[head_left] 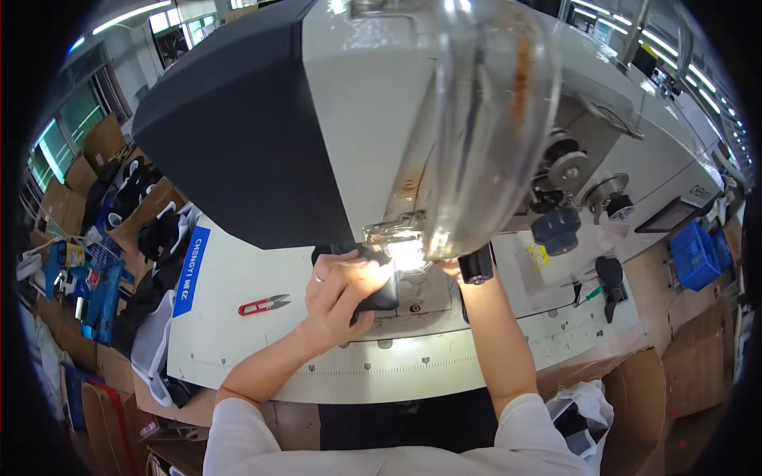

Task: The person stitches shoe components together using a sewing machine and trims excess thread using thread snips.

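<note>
A large sewing machine [361,119], white with a dark grey end cover, stands over the work spot, where its lamp glares brightly. Under its head, my left hand [341,287] is closed on a black piece of material [379,295], with bent fingers close to the bright spot. The piece's kind is unclear. My right hand [452,270] reaches in on the other side of the needle area. A black cylinder [476,266] and the glare hide most of its fingers, so I cannot tell what it holds.
Red-handled thread snips [264,305] lie on the white worktable [262,357], left of my hand. Black-and-white shoe parts [163,238] are heaped along the left edge. At right are a black lever [609,285], a blue basket [694,255], a cardboard box [635,389] and a plastic bag [591,404].
</note>
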A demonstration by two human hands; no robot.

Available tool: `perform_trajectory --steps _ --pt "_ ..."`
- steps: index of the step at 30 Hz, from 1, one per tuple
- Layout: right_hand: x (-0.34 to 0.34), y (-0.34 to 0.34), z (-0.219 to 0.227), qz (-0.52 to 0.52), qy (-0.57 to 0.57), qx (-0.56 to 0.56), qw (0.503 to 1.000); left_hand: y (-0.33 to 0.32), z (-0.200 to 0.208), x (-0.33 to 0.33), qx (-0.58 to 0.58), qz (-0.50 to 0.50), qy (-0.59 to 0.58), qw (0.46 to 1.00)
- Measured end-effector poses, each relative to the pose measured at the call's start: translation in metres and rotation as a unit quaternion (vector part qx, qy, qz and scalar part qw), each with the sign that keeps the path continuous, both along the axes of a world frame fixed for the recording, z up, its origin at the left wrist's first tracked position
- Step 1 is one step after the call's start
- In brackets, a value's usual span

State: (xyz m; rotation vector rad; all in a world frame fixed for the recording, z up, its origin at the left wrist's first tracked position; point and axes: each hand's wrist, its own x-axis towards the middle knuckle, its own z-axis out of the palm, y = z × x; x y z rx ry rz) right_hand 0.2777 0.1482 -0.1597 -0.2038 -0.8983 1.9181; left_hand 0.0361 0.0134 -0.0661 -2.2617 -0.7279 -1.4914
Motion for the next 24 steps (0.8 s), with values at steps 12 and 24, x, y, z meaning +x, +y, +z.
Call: perform_trajectory --steps 12,24 --pt "-0.057 -0.080 0.049 -0.128 0.064 0.059 0.988 -0.012 0.023 -0.013 -0.003 0.002 0.088 0.996" --pt "-0.045 -0.067 0.031 -0.183 -0.077 0.120 0.973 -0.011 0.029 -0.013 -0.004 0.002 0.102 0.995"
